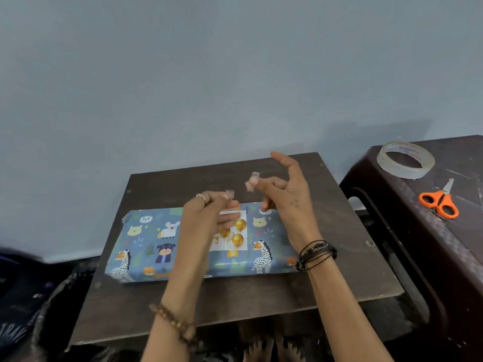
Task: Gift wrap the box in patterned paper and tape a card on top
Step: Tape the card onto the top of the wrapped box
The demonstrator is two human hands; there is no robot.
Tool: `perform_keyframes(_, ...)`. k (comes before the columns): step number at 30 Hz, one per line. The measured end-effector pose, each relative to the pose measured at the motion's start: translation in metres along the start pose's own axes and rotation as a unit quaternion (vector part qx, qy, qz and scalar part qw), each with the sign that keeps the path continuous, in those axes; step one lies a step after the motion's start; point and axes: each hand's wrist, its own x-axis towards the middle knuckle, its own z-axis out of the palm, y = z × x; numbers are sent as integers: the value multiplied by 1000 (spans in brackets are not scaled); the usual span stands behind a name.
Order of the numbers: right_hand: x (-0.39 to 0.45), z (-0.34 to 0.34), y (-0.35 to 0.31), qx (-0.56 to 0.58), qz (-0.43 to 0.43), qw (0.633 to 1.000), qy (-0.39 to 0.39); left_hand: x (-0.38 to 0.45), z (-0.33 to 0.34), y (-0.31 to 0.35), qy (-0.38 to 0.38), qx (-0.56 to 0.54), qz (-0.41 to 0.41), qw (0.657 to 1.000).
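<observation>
the wrapped box, covered in blue paper printed with bears, dogs and giraffes, lies flat on the dark board and serves as the landmark here. above its middle, a little left of centre, the left hand is raised off the paper, a ring on one finger and a beaded bracelet at the wrist; its thumb and fingertips are pressed together on a small, blurred piece of clear tape. on top of the box, near its middle and partly hidden behind that hand, lies the card, white with gold balloons. above the box's right half the right hand is lifted with fingers spread and loosely bent, and another bit of tape clings to one fingertip; whether it is pinched or only stuck there cannot be told. black cords circle that wrist. well to the right of the box, on a dark plastic stool, sit a tape roll and, nearer the viewer, orange-handled scissors.
</observation>
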Motion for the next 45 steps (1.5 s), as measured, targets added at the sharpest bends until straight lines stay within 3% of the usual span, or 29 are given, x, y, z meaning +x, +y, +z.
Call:
perform_keyframes(4, 1, 5, 2, -29, 6, 999, -32, -1, 0, -5, 24, -57, 3, 998)
perform_keyframes(8, 4, 9, 6, -73, 11, 996, -48, -1, 2, -6, 33, -47, 21, 998)
perform_keyframes(18, 8, 14, 11, -153, 15, 983, -105, 0, -2, -4, 0, -76, 28, 997)
perform_keyframes(27, 9, 21, 17, -194, -44, 979, -34, 0, -10, -3, -42, -115, 32, 992)
perform_keyframes(36, 8, 17, 20, -57, 5, 998, 2, 3, -13, -5, -26, -83, 42, 995)
perform_keyframes(45, 12, 21, 20, -110, 8, 993, 29, 4, -12, -6, -49, -54, 39, 997)
